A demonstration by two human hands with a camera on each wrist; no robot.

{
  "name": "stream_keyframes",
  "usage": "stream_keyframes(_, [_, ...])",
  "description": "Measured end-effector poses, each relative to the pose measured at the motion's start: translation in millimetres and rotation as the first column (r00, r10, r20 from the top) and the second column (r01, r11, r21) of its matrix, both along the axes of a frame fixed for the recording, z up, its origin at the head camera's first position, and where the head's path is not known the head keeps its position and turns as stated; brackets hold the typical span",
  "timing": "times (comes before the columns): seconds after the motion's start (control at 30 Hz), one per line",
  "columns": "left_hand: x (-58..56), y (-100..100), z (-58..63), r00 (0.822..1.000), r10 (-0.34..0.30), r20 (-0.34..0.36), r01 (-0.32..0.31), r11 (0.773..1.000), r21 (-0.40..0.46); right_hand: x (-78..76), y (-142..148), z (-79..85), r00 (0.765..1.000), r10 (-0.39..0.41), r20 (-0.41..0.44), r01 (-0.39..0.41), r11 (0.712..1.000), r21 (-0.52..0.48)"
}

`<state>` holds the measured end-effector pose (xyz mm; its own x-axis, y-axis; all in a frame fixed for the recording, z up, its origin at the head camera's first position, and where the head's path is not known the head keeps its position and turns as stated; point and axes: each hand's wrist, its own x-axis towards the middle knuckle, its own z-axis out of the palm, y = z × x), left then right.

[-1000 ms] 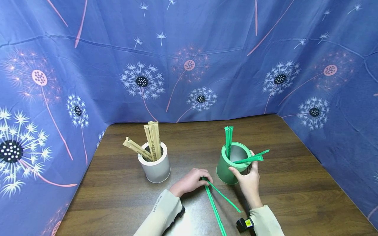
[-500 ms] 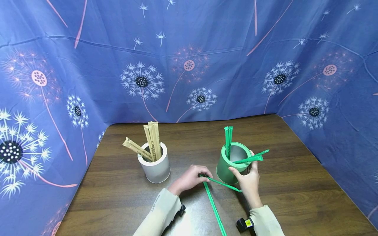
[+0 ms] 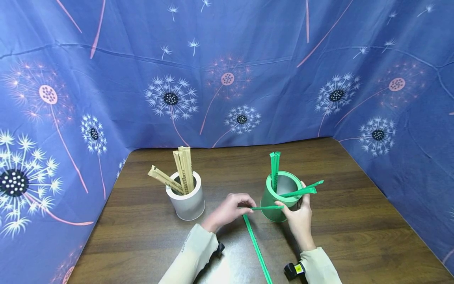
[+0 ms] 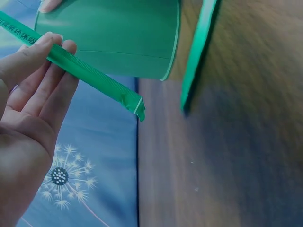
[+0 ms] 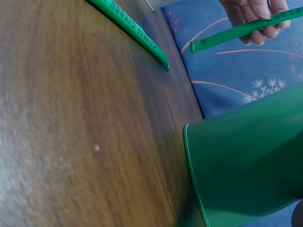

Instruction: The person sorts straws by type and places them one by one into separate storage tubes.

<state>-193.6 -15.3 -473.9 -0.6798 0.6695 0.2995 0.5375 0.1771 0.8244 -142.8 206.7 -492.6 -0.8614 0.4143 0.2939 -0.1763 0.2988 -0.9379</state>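
Note:
My left hand (image 3: 231, 210) pinches a green paper-wrapped straw (image 3: 267, 207) between thumb and fingertips. In the left wrist view this straw (image 4: 90, 75) slants in the air beside the green cup (image 4: 123, 42), dark lettering on its wrapper. My right hand (image 3: 299, 221) grips the green cup (image 3: 270, 202) near its rim, thumb at the front and fingers round the right side. Two wrapped green straws (image 3: 274, 169) stand upright in that cup, and others (image 3: 301, 192) lean out to the right. Another wrapped green straw (image 3: 257, 248) lies on the wooden table below my left hand.
To the left stands a white cup (image 3: 188, 207) holding several tan paper-wrapped straws (image 3: 183, 169). Blue dandelion-print cloth (image 3: 227, 47) hangs behind the wooden table (image 3: 354, 221) and along both sides. Black wrist cameras sit below each sleeve.
My left hand has lifted slightly away from me and swung the pinched straw from slanting downward to nearly level, its free end now by the right thumb. My right hand and the green cup stay put.

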Motion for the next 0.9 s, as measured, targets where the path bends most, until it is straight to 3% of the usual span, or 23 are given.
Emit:
stream_keyframes(0.4, [0.2,2,18.7,0.999,0.036,0.037,-0.039,0.996,0.077,-0.4,0,-0.8,1.000,-0.009,0.005,0.009,1.000,0.007])
stream_keyframes(0.9, [-3.5,9,29.3,0.997,0.065,0.043,-0.071,0.987,0.143,2.1,-5,8.8,1.000,-0.005,0.028,0.005,1.000,-0.016])
